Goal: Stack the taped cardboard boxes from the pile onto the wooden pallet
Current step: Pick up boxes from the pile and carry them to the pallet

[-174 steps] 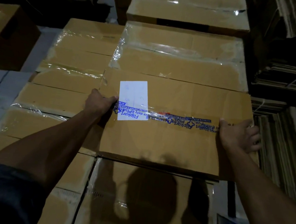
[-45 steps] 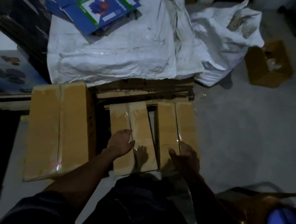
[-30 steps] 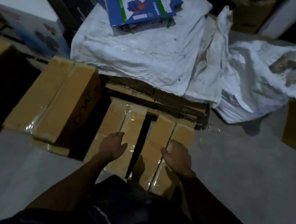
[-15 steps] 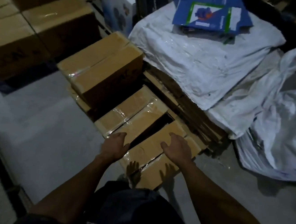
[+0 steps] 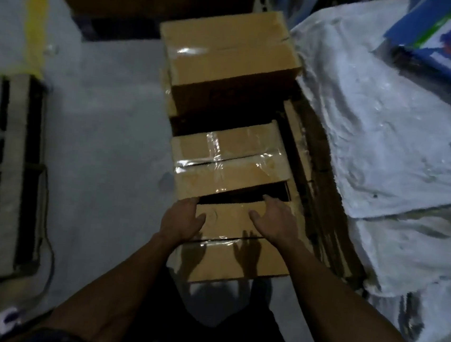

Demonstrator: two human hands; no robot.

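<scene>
where glossy tape creases, left hand (image 5: 182, 221) rests.

No legible text anywhere

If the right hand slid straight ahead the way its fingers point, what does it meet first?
Likely the dark gap just past the right hand, then the next taped box; depth is unclear.
</scene>
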